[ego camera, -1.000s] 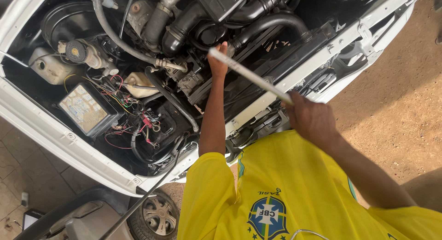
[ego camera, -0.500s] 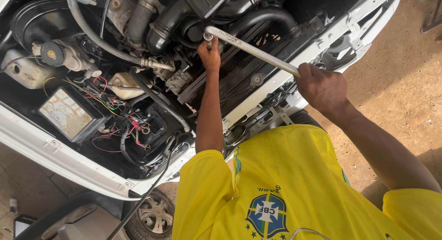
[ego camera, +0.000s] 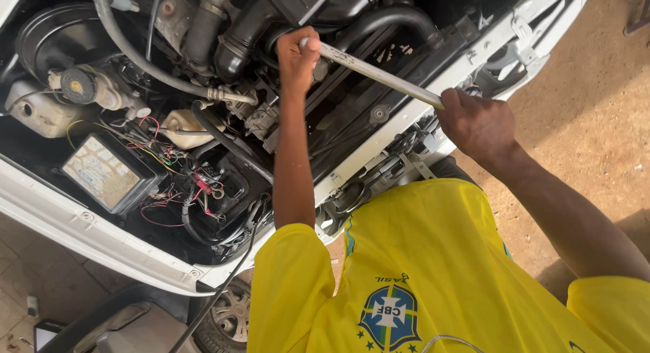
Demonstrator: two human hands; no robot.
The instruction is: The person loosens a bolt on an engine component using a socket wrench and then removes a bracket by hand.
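A long metal bar point(ego camera: 379, 74) slants across the open engine bay point(ego camera: 203, 123) of a white car point(ego camera: 88, 224). The left hand point(ego camera: 296, 55) grips its far end above black hoses point(ego camera: 379, 21); the right hand point(ego camera: 477, 126) grips its near end at the car's front edge.

head view, steep downward, close over engine bay point(ego camera: 203, 123)
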